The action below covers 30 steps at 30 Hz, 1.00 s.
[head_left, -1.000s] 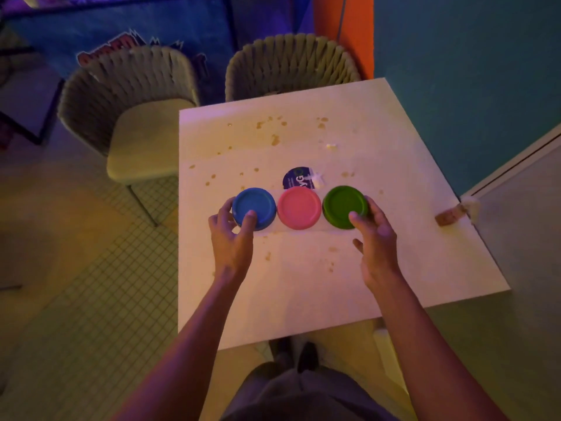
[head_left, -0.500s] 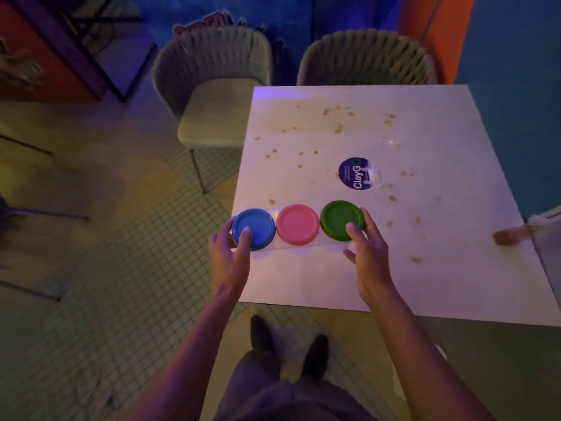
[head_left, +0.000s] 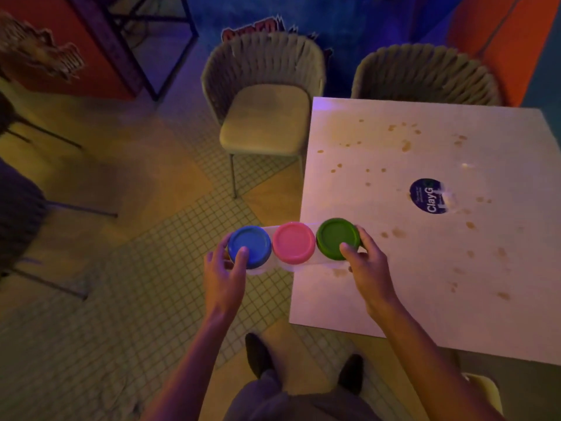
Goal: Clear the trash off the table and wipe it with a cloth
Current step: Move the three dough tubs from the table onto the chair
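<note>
Tub pack: three joined tubs, blue lid [head_left: 249, 246], pink lid [head_left: 293, 243], green lid [head_left: 338, 238]; now straddles the table [head_left: 455, 284] left edge, blue and pink over the floor.
Change: 1.0 s ago the pack sat mid-table; it has slid off toward 9 o'clock.
Left hand [head_left: 223, 276]: grips the blue end, thumb on lid.
Right hand [head_left: 368, 268]: grips the green end.
Sticker [head_left: 428, 196]: at 2 o'clock from pack, uncovered since the slide.
Crumbs [head_left: 405, 145]: scattered; wiping not begun.
Meaning: trash removal under way.
</note>
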{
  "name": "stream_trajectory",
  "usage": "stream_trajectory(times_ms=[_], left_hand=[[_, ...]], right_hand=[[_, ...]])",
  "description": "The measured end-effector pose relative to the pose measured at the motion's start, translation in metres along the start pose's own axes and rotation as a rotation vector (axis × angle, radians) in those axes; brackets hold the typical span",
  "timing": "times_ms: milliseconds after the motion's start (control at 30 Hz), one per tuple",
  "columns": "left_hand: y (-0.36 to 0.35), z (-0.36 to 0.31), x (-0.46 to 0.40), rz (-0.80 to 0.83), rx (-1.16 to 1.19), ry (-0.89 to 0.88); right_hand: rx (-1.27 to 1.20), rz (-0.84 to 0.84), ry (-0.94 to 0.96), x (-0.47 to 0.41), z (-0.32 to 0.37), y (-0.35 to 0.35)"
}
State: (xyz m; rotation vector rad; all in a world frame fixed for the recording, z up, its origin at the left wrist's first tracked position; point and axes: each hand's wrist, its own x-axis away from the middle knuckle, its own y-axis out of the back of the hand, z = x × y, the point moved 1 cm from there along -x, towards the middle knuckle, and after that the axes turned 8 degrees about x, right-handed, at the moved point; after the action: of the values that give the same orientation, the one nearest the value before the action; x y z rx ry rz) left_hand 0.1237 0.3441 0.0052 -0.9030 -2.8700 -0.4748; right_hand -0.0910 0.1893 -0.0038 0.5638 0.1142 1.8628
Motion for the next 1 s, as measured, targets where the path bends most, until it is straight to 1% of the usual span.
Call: stream_trajectory(times_ms=[233, 433, 667, 867, 1000], left_hand=[[0.062, 0.006, -0.074, 0.062, -0.038, -0.001], [0.096, 0.007, -0.136, 0.061, -0.074, 0.013], [0.092, 0.004, -0.215, 0.105, -0.1, 0.035], [0.08, -0.014, -0.309, 0.126, -0.124, 0.041], [0.064, -0.031, -0.382, 0.155, -0.119, 0.036]], right_hand=[[-0.021, -0.074, -0.028, -0.015, 0.029, -0.086], [-0.017, -0.025, -0.068, -0.043, 0.048, -0.143], [-0.014, -0.009, -0.109, -0.102, 0.065, -0.179], [-0.003, -0.005, -0.111, -0.174, 0.105, -0.212], [0.003, -0.033, -0.112, -0.226, 0.136, -0.227]])
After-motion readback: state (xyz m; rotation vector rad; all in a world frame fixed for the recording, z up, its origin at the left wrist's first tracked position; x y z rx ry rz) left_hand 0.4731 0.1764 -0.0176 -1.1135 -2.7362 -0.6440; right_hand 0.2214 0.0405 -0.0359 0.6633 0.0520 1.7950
